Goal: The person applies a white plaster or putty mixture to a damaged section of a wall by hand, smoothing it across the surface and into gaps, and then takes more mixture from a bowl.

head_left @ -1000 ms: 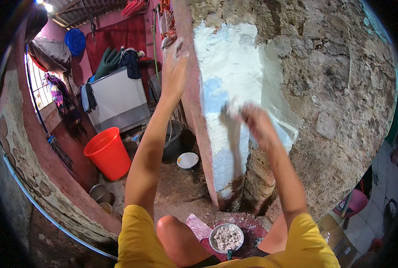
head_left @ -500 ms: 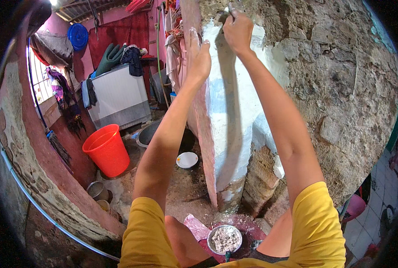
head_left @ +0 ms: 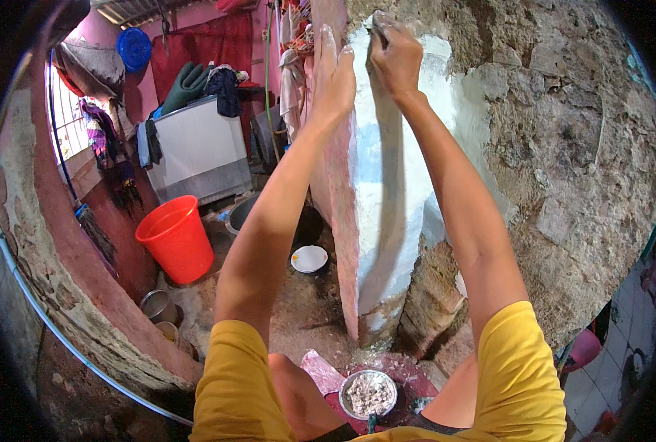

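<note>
My right hand (head_left: 399,62) is closed near the top of a white plastered strip (head_left: 372,158) on the wall's corner. Its fingers press toward the surface around something small that they mostly hide. My left hand (head_left: 335,82) lies along the pink side of the same corner, fingers stretched out and smeared with white. Bluish and grey patches show in the white coating. Between my knees on the ground stands a round bowl (head_left: 351,415) of lumpy whitish mix (head_left: 370,393), with a dark green handle (head_left: 373,423) at its near edge.
Rough bare wall (head_left: 564,147) spreads to the right. On the left are a red bucket (head_left: 177,243), a white chest-like appliance (head_left: 199,151) with clothes on top, a white-lidded bowl (head_left: 309,258) and a low wall (head_left: 107,309) with a blue pipe (head_left: 63,335). Pink plastic (head_left: 322,372) lies beside the mix.
My right hand has come slightly down the white strip. The left hand stays at the corner, a little higher in the picture, and the whole view has shifted slightly.
</note>
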Available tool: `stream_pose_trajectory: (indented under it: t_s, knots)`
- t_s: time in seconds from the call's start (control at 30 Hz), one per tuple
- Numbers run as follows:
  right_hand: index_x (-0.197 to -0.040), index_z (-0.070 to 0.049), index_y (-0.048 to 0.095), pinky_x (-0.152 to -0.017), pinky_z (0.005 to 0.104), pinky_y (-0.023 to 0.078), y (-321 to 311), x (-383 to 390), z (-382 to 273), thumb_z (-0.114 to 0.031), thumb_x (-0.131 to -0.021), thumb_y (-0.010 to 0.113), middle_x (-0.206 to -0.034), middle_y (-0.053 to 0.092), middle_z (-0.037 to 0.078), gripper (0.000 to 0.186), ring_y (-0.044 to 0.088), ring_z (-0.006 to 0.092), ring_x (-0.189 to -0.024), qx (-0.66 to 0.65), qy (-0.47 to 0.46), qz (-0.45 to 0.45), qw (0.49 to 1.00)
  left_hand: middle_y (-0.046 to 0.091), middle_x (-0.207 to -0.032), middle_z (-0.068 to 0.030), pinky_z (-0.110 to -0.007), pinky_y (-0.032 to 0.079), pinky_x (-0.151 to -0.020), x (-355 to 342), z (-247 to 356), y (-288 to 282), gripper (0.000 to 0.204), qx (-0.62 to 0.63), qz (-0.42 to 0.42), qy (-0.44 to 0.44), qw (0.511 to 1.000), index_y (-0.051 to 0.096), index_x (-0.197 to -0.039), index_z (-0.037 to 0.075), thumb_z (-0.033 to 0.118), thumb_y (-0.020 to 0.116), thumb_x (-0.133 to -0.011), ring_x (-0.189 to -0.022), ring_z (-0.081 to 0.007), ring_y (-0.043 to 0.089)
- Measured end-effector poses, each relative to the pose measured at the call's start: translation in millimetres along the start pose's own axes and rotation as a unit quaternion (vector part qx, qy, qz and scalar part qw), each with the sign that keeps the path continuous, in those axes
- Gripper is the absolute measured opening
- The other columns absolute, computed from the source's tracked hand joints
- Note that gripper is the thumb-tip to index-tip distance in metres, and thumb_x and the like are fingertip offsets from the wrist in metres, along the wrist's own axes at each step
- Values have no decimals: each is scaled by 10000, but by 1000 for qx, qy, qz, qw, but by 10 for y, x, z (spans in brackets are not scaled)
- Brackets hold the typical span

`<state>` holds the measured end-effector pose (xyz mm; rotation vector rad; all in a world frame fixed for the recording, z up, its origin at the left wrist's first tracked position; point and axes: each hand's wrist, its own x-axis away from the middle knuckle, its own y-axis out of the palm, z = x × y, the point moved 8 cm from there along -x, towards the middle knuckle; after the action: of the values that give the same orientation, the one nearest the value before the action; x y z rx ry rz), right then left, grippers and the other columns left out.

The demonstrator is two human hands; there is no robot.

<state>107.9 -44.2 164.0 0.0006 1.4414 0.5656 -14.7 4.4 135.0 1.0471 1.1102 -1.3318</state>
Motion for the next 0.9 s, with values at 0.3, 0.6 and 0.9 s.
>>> stream_pose_trajectory:
  t_s: [0.3,0.6,0.9]
  knots:
    - [-1140,54,539,-1068,538,127,212,47,-256,-295,-806,461,-1238,482,235,489,395,326,-1242,171,31,-214,961,353,-1364,-231,-350,223,-1060,-175,-9,86,515,-21,-9,91,996,321,-1334,-45,273,262,-933,-1292,-322,311]
    - [-1319,79,318,-1027,640,42,162,184,-62,-297,-823,388,-1415,261,243,627,198,377,-1335,-34,52,-183,981,366,-1359,-208,-338,214,-1058,-207,-47,136,499,15,-47,8,999,352,-1326,-13,292,276,-939,-1283,-306,316]
    - [-1289,47,408,-1039,623,41,81,74,-20,-280,-803,422,-1449,168,249,586,98,403,-1357,73,43,-184,979,215,-1424,-263,-363,144,-1103,-204,113,117,573,-120,-99,112,981,235,-1351,-91,264,291,-906,-1345,-344,184]
